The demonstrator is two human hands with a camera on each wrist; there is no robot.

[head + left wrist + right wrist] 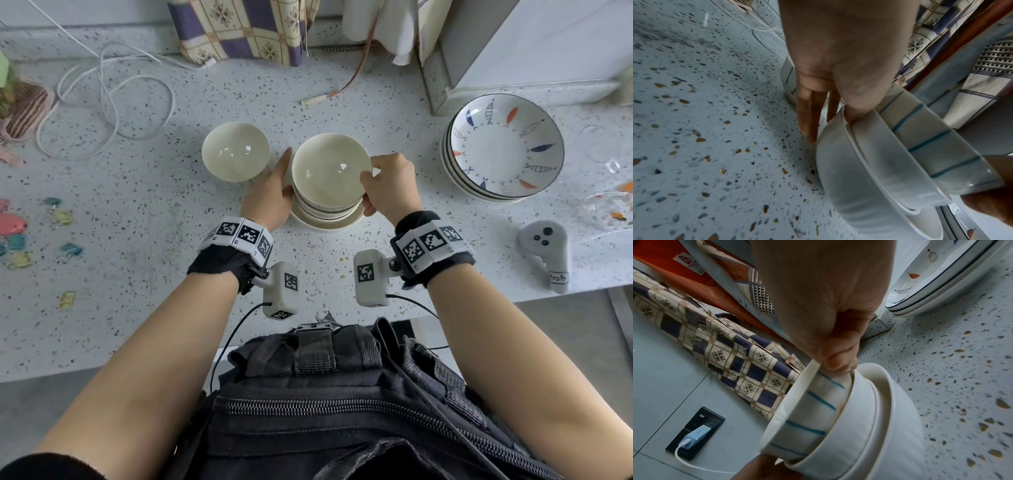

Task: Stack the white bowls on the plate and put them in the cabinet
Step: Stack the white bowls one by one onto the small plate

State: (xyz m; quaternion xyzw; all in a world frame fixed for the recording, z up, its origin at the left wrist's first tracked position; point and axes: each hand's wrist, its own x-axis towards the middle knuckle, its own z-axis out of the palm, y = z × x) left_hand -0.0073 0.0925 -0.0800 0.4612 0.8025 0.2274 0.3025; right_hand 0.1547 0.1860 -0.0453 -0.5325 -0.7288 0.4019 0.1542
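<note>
A stack of white bowls (325, 205) stands on a white plate (325, 224) mid-counter. The top bowl (330, 168) has blue stripes on its outside (813, 415). My right hand (371, 173) pinches that bowl's right rim, thumb (838, 360) at the rim. My left hand (284, 178) lies along the stack's left side with fingers (809, 116) straight and the thumb touching the bowls (869, 170). A lone white bowl (235, 150) sits on the counter just left of the stack, partly hidden behind the hand in the left wrist view.
Stacked fish-pattern dishes (503, 147) sit to the right beside a white cabinet side (513, 51). A grey controller (544, 253) lies near the front edge. A white cable (113, 99) and binder clips (68, 250) lie left, a checked cloth (239, 31) behind.
</note>
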